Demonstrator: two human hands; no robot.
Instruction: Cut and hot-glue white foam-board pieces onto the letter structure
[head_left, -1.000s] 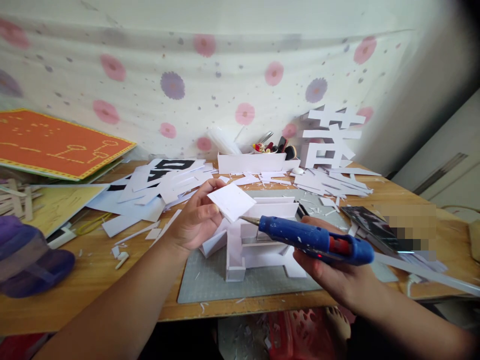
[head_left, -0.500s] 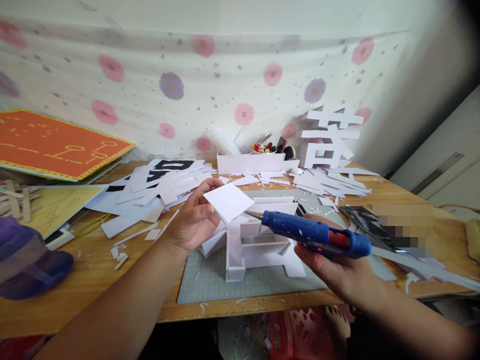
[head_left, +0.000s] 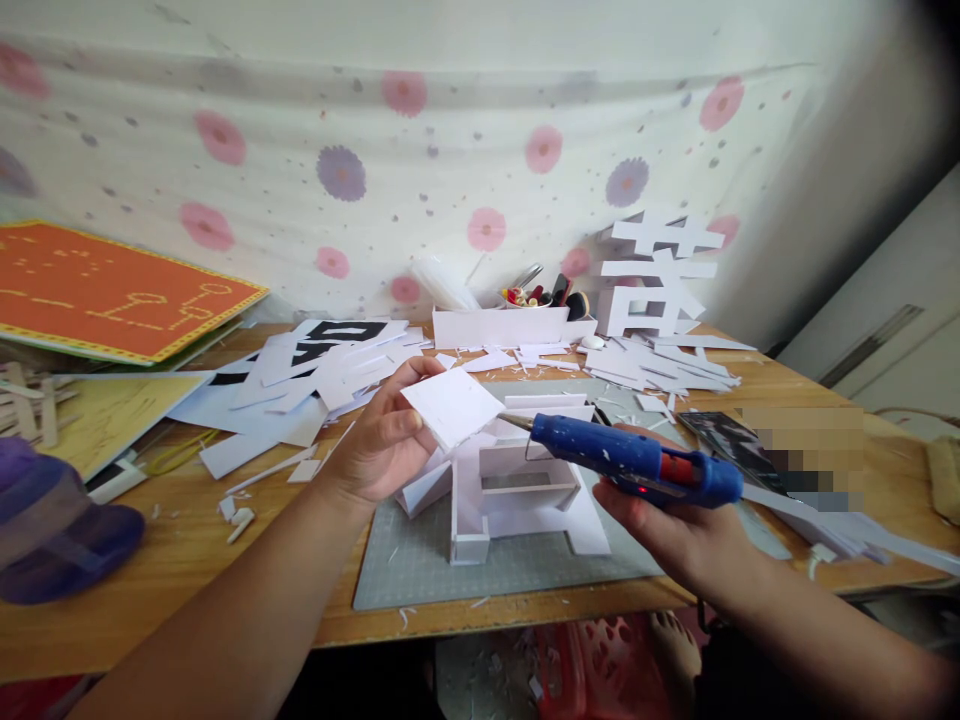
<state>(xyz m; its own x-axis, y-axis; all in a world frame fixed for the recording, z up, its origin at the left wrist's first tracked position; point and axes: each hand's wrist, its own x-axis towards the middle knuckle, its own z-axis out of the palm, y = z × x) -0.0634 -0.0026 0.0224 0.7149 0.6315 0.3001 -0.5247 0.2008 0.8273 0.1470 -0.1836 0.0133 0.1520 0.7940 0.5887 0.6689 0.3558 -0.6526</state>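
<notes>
My left hand [head_left: 390,430] is closed on a small white foam board square [head_left: 454,405], held tilted by its left corner. In my right hand [head_left: 664,520] is a blue hot glue gun [head_left: 630,458] with a red light lit on its side. Its metal nozzle points left, at the square's right corner; whether they touch I cannot tell. Just below both hands, a white foam board structure [head_left: 469,505] with upright walls lies on a grey cutting mat [head_left: 420,585]. The square and the glue gun hide part of it.
A finished-looking white board character [head_left: 649,270] stands at the back right. White offcuts [head_left: 660,365] lie around it, and more sheets [head_left: 337,365] are at left. A white box [head_left: 499,328] holds small items. A purple object [head_left: 67,530] sits at the left edge.
The glue gun's nozzle has shifted slightly right and up along the square's edge to its right corner. My left hand and the square have moved barely left.
</notes>
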